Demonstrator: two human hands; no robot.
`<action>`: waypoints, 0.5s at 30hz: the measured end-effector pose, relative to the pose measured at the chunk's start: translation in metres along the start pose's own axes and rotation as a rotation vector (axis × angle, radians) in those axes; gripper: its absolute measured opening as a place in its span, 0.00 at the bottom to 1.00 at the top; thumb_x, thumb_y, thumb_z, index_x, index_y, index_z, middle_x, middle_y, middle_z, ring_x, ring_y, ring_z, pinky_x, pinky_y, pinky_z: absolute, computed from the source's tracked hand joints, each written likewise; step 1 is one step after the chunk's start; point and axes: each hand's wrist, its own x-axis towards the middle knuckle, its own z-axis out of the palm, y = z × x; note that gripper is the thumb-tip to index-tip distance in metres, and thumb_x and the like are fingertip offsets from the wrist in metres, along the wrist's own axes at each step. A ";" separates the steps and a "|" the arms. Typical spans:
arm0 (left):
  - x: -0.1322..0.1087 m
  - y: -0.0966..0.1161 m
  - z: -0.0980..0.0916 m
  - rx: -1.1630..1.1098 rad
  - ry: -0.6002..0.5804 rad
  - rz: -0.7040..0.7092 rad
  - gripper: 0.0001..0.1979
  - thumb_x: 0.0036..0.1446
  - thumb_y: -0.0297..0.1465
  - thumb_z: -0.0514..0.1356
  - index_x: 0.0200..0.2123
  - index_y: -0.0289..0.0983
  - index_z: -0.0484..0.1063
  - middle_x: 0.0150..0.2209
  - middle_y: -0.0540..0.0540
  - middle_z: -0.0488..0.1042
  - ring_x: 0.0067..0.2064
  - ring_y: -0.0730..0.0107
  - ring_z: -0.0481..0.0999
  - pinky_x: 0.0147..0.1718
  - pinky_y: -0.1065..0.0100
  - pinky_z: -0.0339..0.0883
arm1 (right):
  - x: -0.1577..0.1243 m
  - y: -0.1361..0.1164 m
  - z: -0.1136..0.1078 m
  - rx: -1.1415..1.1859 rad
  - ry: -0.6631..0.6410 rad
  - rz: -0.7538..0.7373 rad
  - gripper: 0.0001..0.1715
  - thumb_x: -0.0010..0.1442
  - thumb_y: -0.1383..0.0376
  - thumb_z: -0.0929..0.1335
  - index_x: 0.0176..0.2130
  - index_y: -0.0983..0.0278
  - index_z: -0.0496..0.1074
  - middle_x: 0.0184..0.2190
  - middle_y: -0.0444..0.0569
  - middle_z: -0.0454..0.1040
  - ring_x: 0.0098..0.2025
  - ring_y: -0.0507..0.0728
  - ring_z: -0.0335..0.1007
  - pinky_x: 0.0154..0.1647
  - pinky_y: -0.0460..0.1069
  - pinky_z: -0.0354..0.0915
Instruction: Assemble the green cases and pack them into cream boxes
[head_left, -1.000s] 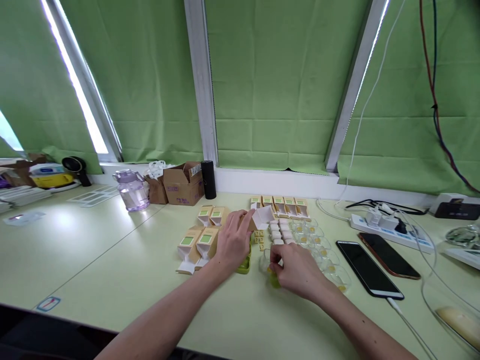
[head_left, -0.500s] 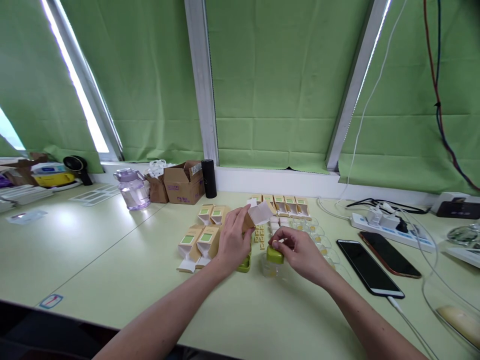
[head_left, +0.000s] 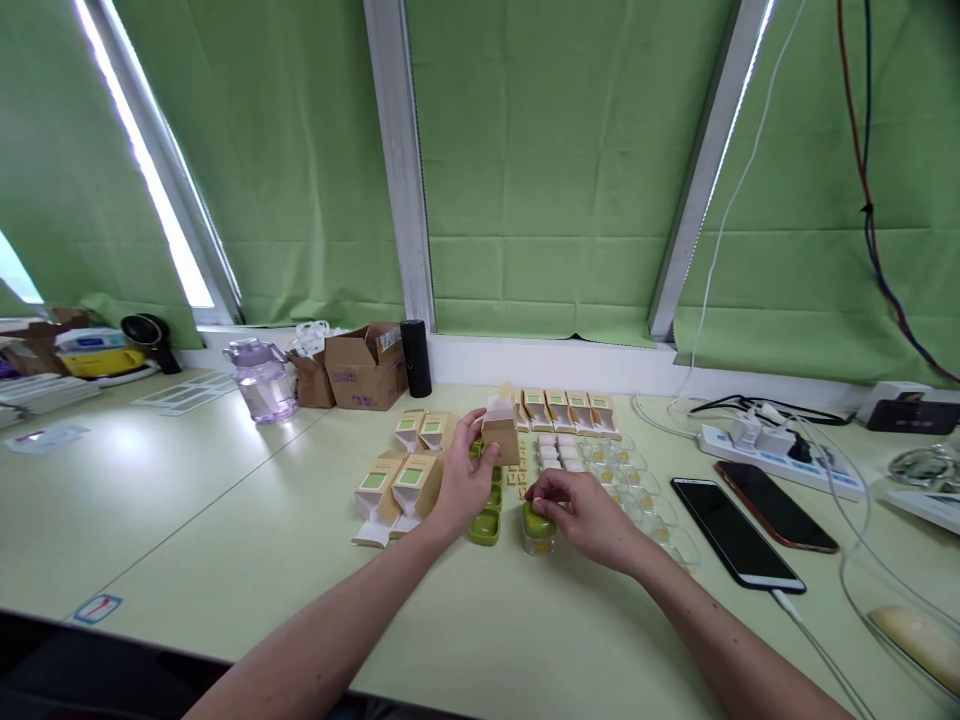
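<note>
My left hand (head_left: 463, 480) holds a small tan paper box (head_left: 501, 440) with its white flaps up. My right hand (head_left: 574, 508) grips the green lid (head_left: 538, 522) on a small clear jar (head_left: 539, 545), which stands on the table. Between the hands lie a row of green lids (head_left: 484, 527) and small yellow pieces (head_left: 522, 478). Pale pink-white blocks (head_left: 550, 452) sit behind my right hand, beside several clear cups (head_left: 643, 480) holding yellow bits. Open tan boxes with green labels (head_left: 412, 475) stand left of my left hand, and more (head_left: 579, 408) line the back.
Two phones (head_left: 739, 530) (head_left: 776, 505) and a power strip (head_left: 780, 460) with cables lie at the right. A purple jug (head_left: 262, 382), a cardboard box (head_left: 365, 368) and a black cylinder (head_left: 415, 358) stand at the back left.
The box in my left hand has turned more upright and moved slightly left. My right hand, with the green-lidded jar, has shifted a little left and down. More green lids show.
</note>
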 end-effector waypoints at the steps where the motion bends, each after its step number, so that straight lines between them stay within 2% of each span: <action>1: 0.000 -0.001 0.000 -0.058 -0.012 -0.031 0.26 0.68 0.38 0.62 0.65 0.40 0.60 0.55 0.38 0.77 0.57 0.58 0.78 0.56 0.56 0.75 | 0.000 0.000 0.000 -0.020 -0.009 0.007 0.06 0.63 0.67 0.68 0.34 0.59 0.76 0.35 0.47 0.83 0.39 0.59 0.80 0.40 0.52 0.72; 4: 0.001 -0.006 0.001 -0.254 -0.021 -0.138 0.29 0.64 0.41 0.67 0.62 0.40 0.61 0.51 0.41 0.80 0.54 0.59 0.81 0.57 0.55 0.74 | -0.001 0.000 0.000 -0.080 -0.033 0.031 0.06 0.61 0.68 0.68 0.33 0.59 0.75 0.34 0.47 0.83 0.40 0.60 0.80 0.42 0.53 0.72; 8: 0.001 -0.008 0.003 -0.472 -0.037 -0.279 0.30 0.59 0.42 0.71 0.60 0.41 0.64 0.52 0.41 0.81 0.52 0.58 0.82 0.52 0.57 0.78 | -0.001 -0.001 0.000 -0.107 -0.020 0.042 0.03 0.61 0.66 0.69 0.35 0.59 0.76 0.36 0.47 0.83 0.40 0.60 0.80 0.41 0.52 0.72; 11: 0.000 -0.004 0.004 -0.573 -0.078 -0.336 0.26 0.61 0.40 0.70 0.57 0.40 0.67 0.53 0.40 0.81 0.53 0.55 0.83 0.48 0.56 0.80 | 0.000 -0.002 0.000 -0.061 0.086 0.043 0.04 0.63 0.63 0.69 0.38 0.59 0.75 0.38 0.48 0.83 0.40 0.60 0.80 0.39 0.52 0.72; 15: -0.002 0.002 0.006 -0.647 -0.120 -0.392 0.20 0.63 0.38 0.68 0.55 0.39 0.70 0.55 0.38 0.80 0.53 0.54 0.83 0.48 0.53 0.82 | 0.003 0.000 -0.001 0.032 0.288 0.041 0.08 0.65 0.58 0.68 0.40 0.60 0.74 0.37 0.48 0.81 0.35 0.58 0.76 0.34 0.51 0.70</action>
